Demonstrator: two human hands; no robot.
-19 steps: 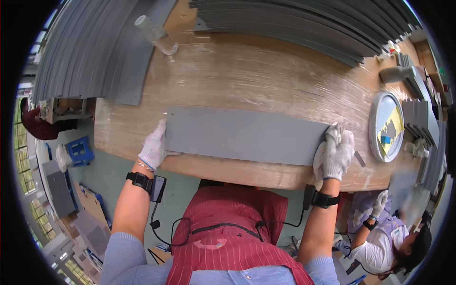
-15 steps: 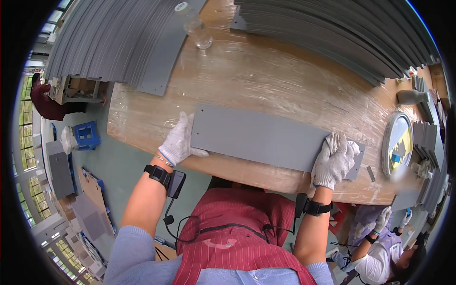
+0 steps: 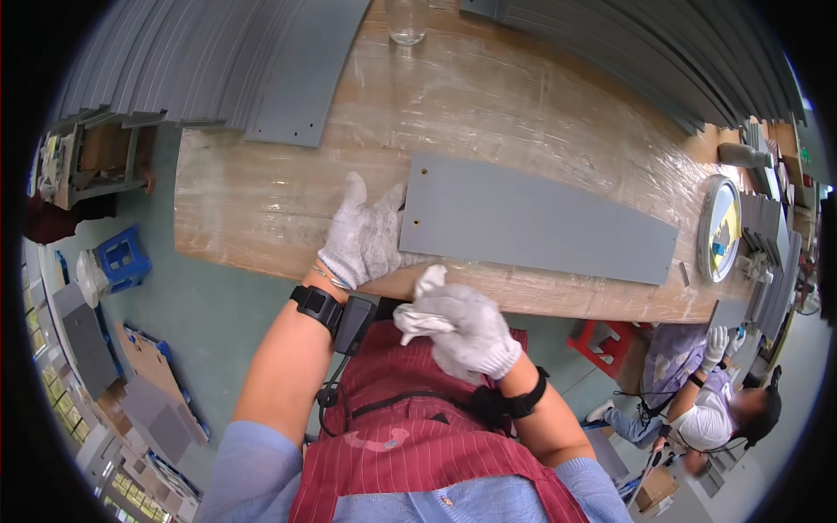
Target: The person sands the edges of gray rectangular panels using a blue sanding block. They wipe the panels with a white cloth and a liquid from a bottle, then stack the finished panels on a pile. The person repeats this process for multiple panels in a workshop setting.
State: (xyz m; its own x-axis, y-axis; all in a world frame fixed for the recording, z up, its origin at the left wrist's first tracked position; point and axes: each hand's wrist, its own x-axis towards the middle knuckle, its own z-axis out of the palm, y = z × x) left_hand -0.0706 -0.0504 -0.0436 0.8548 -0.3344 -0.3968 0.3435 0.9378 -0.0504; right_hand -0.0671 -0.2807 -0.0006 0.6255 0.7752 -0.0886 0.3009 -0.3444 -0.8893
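A long grey panel [image 3: 532, 222] with two small holes near its left end lies flat on the film-covered table [image 3: 261, 200]. My left hand [image 3: 362, 234], in a white knit glove, rests against the panel's left end with its fingers spread. The thumb reaches along the near corner. Just off the table's near edge, in front of my apron, my gloved right hand [image 3: 471, 331] is closed around a crumpled white cloth [image 3: 425, 314]. This hand is apart from the panel.
Stacked grey panels [image 3: 200, 70] stand at the far left, more stacked panels [image 3: 628, 52] at the far right. A clear bottle [image 3: 407, 22] is at the far edge of view. A round white lid [image 3: 708, 231] lies right. A co-worker [image 3: 706, 410] sits at the lower right, near a red stool [image 3: 602, 349].
My right hand has left the panel's right part and moved left and toward me with the cloth. My left hand remains at the panel's left end. The view has shifted.
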